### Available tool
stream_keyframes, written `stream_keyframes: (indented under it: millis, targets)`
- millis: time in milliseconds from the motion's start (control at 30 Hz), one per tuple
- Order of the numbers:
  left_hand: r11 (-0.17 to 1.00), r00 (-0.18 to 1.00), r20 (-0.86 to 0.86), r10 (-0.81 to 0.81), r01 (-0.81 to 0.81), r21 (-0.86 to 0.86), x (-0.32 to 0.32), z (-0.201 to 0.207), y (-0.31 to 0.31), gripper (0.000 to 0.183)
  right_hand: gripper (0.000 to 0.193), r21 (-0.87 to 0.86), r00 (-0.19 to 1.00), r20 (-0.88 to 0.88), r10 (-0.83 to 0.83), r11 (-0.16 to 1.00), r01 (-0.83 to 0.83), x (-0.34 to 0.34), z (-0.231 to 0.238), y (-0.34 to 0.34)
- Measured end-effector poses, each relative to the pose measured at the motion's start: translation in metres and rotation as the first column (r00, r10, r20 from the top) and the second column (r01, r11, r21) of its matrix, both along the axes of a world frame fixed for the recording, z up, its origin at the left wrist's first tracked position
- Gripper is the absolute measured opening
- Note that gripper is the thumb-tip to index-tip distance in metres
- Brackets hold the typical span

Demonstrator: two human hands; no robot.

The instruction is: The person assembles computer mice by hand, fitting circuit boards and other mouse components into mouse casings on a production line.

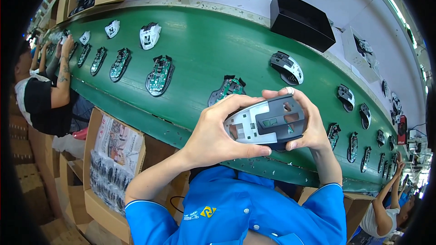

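A computer mouse top shell (250,127), part white and part dark grey with cut-out openings, is held up over the near edge of the green belt. My left hand (211,131) grips its white end, thumb along the near side. Around the dark end curl the fingers and thumb of my right hand (314,120). Just behind the shell, partly hidden by my left hand, lies a mouse base with a green circuit board (227,87). Farther right on the belt rests another black-and-white mouse shell (288,67).
Several circuit-board bases (160,76) and white shells (149,36) line the green belt (195,41). A black box (303,20) stands on the far ledge. At lower left is a carton (102,208) of bagged parts. Co-workers sit at left (45,95) and right (381,218).
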State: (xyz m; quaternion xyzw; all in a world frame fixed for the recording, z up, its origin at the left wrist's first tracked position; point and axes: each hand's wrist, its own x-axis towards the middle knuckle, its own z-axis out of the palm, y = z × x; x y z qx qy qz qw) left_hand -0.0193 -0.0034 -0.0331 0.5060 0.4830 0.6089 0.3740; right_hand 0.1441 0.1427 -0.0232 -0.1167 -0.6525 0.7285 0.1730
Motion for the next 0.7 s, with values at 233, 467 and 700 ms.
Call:
stream_keyframes:
  millis: [233, 467, 700]
  targets:
    - [0.930, 0.919, 0.393, -0.010, 0.153, -0.334, -0.014, 0.013, -0.006, 0.070, 0.097, 0.021, 0.993, 0.109, -0.042, 0.999, 0.040, -0.011, 0.004, -0.005]
    - [0.935, 0.666, 0.746, 0.005, 0.262, -0.240, -0.039, 0.000, -0.006, 0.068, 0.043, 0.695, 0.441, -0.169, -0.881, 0.210, 0.687, 0.212, 0.071, 0.087]
    - [0.887, 0.163, 0.974, -0.156, 0.456, 0.066, -0.050, 0.012, -0.003, 0.070, 0.028, 0.403, -0.693, -0.664, -0.282, -0.915, -0.014, 0.605, -0.001, -0.072]
